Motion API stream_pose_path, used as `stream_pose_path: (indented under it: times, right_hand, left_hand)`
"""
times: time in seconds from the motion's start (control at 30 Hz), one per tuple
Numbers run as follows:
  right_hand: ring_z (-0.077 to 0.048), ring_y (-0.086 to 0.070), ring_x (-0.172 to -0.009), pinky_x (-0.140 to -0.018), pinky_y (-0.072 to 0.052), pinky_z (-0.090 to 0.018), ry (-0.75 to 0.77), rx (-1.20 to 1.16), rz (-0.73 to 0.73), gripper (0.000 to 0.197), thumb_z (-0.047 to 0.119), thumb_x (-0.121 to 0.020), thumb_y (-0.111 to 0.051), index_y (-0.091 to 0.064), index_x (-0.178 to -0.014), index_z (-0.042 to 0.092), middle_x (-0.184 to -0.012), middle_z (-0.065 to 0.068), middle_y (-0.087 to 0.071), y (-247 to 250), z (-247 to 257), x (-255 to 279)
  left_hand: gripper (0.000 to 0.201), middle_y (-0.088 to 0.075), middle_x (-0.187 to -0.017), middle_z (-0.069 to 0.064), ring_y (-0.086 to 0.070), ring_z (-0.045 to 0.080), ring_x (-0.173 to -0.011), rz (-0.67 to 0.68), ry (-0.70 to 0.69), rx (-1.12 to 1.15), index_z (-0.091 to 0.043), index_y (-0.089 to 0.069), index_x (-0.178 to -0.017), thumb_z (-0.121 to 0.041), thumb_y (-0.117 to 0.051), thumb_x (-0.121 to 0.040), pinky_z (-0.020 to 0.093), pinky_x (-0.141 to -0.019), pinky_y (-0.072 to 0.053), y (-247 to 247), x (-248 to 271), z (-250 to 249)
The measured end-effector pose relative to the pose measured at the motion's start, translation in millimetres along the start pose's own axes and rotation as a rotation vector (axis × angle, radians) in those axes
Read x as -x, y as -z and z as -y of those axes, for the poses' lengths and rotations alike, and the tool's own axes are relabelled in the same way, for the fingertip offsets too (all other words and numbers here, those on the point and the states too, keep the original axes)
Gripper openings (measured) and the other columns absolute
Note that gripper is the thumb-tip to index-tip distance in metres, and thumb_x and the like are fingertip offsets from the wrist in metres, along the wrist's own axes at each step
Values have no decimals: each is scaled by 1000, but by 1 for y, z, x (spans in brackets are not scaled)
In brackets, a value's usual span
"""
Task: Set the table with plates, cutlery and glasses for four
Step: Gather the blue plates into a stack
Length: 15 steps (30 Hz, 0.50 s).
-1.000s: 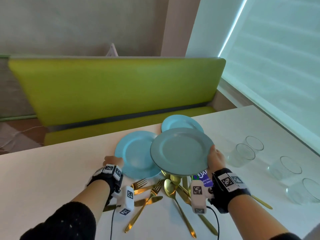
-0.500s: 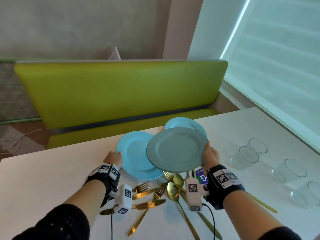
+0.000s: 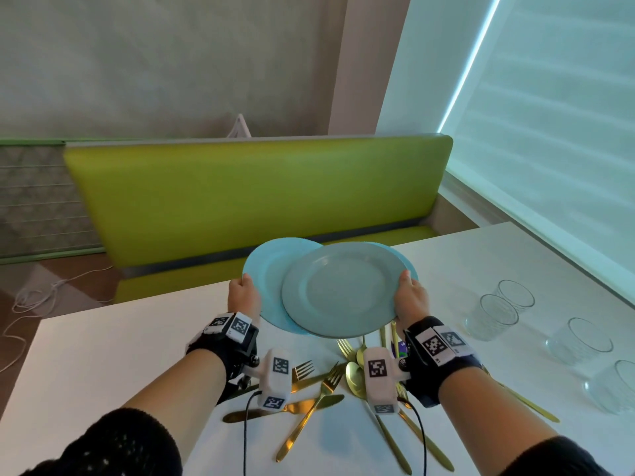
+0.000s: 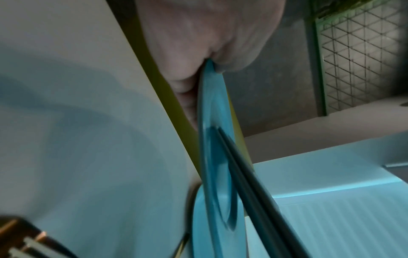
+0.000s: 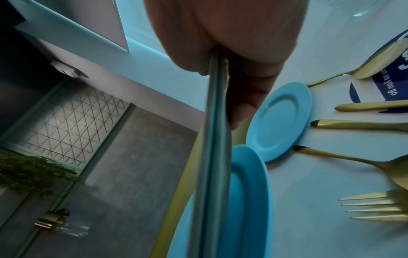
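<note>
My left hand (image 3: 244,290) grips the left rim of a light blue plate (image 3: 266,276), thumb on top, and holds it above the table. My right hand (image 3: 409,292) grips the right rim of a grey plate (image 3: 340,290), which overlaps the blue one from above. In the left wrist view the blue plate (image 4: 213,139) shows edge-on with the grey plate (image 4: 245,176) crossing it. Another blue plate (image 5: 278,122) lies on the table under the held ones; only a sliver (image 3: 408,265) shows from the head. Gold cutlery (image 3: 319,389) lies scattered in front of my wrists.
Several clear glasses (image 3: 491,316) stand along the right side of the white table (image 3: 103,355). A blue-printed card (image 5: 375,87) lies under some cutlery. A green bench (image 3: 254,197) runs behind the far table edge, with a window blind on the right.
The left hand has lifted the blue plate off the table. Both plates have moved up and away from me, and the grey one now overlaps the blue one more.
</note>
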State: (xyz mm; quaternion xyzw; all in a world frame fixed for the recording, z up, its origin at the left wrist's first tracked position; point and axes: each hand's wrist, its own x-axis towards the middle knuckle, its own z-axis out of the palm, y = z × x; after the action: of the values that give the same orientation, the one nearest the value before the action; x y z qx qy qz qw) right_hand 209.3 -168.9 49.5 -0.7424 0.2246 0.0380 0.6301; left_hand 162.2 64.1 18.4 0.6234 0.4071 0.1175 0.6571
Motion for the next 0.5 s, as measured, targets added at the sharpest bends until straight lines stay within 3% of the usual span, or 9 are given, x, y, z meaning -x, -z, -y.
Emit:
stream_pose_path:
  times: [0.1, 0.23, 0.4, 0.5]
  right_hand:
    - [-27, -58, -106, -99, -46, -49, 29, 36, -9, 54, 50, -95, -28, -53, -125, 13, -114, -9, -60, -2, 2, 3]
    - [-25, -55, -102, -98, -45, -46, 64, 120, -35, 50, 45, -97, -26, -53, -124, 13, -108, -7, -57, 1, 5, 3]
    - [-28, -57, -105, -98, -45, -49, 67, 177, -30, 55, 56, -89, -25, -56, -119, 22, -114, -8, -61, 1, -5, -7]
    - [-31, -56, -109, -100, -43, -48, 67, 211, -12, 54, 55, -91, -25, -55, -121, 22, -118, -10, -61, -1, -8, -8]
  left_hand:
    - [41, -54, -127, 20, -54, 37, -115, 38, 38, 112, -4, -46, -127, -30, -30, -100, 47, -100, -45, -5, 6, -1]
    - [42, -51, -133, 16, -52, 34, -118, 53, 74, 183, -5, -44, -134, -27, -29, -101, 42, -99, -42, -11, 13, -4]
    - [43, -50, -124, 8, -50, 27, -108, 83, 97, 255, -7, -41, -136, -29, -28, -102, 39, -97, -41, -21, 17, -2]
    - [46, -52, -129, 10, -53, 30, -114, 49, 93, 223, -6, -45, -134, -31, -27, -101, 42, -103, -43, -32, 17, 2]
